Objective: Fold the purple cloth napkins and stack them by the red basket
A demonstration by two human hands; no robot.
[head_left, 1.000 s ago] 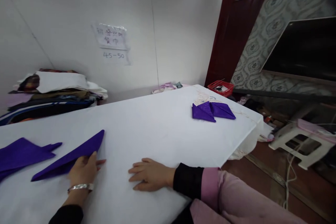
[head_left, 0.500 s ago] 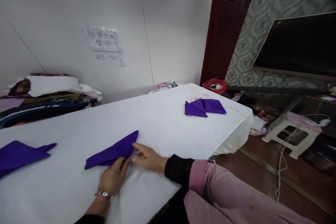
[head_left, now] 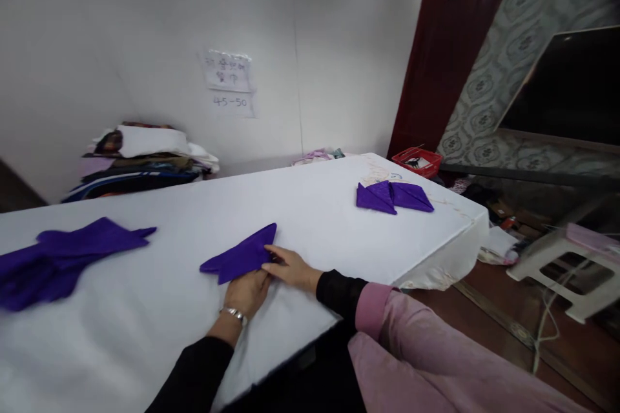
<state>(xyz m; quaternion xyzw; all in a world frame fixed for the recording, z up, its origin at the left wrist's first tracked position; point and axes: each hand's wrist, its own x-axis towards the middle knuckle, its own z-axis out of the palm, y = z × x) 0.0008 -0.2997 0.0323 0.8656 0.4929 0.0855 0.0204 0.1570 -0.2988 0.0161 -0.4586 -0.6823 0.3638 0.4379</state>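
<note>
A purple folded napkin [head_left: 241, 255] lies near the front edge of the white table [head_left: 314, 219]. My left hand [head_left: 249, 288], with a silver bracelet at the wrist, presses on the napkin's near edge with its fingers curled over the cloth. My right hand [head_left: 290, 266] rests beside it, fingers stretched flat and touching the napkin's right corner. A loose heap of purple napkins [head_left: 62, 258] lies at the left. Two folded purple napkins [head_left: 393, 197] sit at the table's far right.
A pile of folded clothes [head_left: 140, 158] is stacked against the white wall at the back left. A red basket [head_left: 416, 160] stands beyond the table's far corner. A white stool [head_left: 562, 261] and cables are on the floor to the right.
My left hand slid the napkin from the left toward the middle. My right hand came up to its right corner. The view has swung a little, showing more of the left heap.
</note>
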